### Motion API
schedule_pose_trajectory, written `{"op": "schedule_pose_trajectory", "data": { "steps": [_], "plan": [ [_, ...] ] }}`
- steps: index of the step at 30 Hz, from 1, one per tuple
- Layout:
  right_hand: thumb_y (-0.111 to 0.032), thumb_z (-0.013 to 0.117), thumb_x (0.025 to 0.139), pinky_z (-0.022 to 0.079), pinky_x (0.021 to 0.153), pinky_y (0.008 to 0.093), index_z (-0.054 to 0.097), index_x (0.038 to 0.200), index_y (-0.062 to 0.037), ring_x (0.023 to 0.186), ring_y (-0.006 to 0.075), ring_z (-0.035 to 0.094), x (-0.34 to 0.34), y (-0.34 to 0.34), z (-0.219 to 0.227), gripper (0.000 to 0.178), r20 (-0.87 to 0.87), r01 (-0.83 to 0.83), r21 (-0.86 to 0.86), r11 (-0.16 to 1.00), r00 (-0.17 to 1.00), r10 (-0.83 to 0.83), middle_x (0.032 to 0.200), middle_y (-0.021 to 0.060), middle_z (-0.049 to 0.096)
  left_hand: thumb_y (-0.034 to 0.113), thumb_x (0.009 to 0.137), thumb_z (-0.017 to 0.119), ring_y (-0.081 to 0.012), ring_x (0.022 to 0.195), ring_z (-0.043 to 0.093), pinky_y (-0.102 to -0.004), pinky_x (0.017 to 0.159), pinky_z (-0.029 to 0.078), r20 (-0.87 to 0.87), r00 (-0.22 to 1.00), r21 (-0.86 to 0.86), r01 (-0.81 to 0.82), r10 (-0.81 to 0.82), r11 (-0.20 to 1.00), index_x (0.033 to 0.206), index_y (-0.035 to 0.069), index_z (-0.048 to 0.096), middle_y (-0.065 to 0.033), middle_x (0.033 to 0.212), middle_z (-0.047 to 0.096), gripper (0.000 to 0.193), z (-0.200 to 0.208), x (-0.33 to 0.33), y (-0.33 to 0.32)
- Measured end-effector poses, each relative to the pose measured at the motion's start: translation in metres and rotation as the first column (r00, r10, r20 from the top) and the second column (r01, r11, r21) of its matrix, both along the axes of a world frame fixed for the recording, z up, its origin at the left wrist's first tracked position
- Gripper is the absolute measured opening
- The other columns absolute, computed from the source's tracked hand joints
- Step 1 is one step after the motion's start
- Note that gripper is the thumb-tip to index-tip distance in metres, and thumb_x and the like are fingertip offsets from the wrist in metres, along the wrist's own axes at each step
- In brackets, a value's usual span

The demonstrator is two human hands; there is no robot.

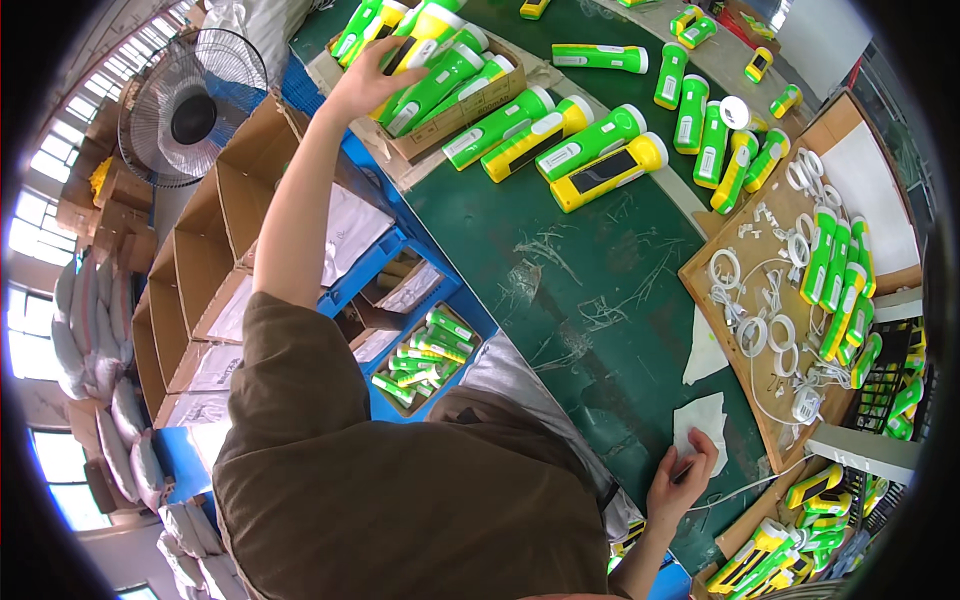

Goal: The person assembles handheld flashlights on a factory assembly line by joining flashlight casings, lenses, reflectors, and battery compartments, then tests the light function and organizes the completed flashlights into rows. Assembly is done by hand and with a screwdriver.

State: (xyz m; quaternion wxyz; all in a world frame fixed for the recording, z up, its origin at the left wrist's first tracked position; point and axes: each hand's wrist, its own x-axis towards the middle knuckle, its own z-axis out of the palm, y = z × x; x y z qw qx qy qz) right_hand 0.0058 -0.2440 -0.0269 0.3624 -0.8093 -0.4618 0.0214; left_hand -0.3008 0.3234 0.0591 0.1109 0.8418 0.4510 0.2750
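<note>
My left hand [372,82] reaches over an open cardboard box [455,118] at the far left of the bench. Its thumb and fingers straddle a yellow-and-green flashlight [428,27] with a dark panel, lying among other flashlights there. Near the bench's front edge on the right, my right hand [686,474] has its fingers curled on a white cloth or paper [703,412]. Whether something else sits under those fingers is hidden. Beside the box, several flashlights [603,172] lie in a slanted row on the green bench top.
On the right, a cardboard tray [735,220] holds white coiled cables [754,336] and more flashlights. Another flashlight group [712,145] lies at the back. Below the bench stands a blue crate [478,311] containing a box of flashlights. A fan [193,118] and empty cartons [200,265] stand left.
</note>
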Motion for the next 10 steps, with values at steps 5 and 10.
{"op": "schedule_pose_trajectory", "data": {
  "steps": [5,10],
  "plan": [
    [0.008,0.063,0.077,0.044,0.077,0.0350,0.039,0.077,-0.0010,0.095,0.0332,0.058,-0.001,-0.003,-0.003,0.026,-0.037,0.052,-0.049,0.997,0.998,-0.054,0.112,0.0184,0.058,0.061,0.079,0.067,-0.0319,0.141,0.030,-0.0411,0.114,0.025,-0.078,0.997,-0.068,-0.026,0.021,0.997,0.143,0.014,0.044,-0.0172,0.154,0.028,0.083,-0.010,0.002,0.012],
    [0.007,0.063,0.078,0.044,0.079,0.0349,0.041,0.078,-0.0007,0.097,0.0333,0.058,-0.002,0.000,0.000,0.024,0.034,0.015,-0.033,0.999,0.999,-0.014,0.113,0.0179,0.058,0.066,0.083,0.057,-0.0377,0.144,0.020,-0.0531,0.116,0.014,-0.220,0.967,0.287,-0.058,0.125,0.956,0.149,0.020,0.033,-0.0169,0.157,0.018,0.083,-0.032,0.005,0.010]
  ]
}}
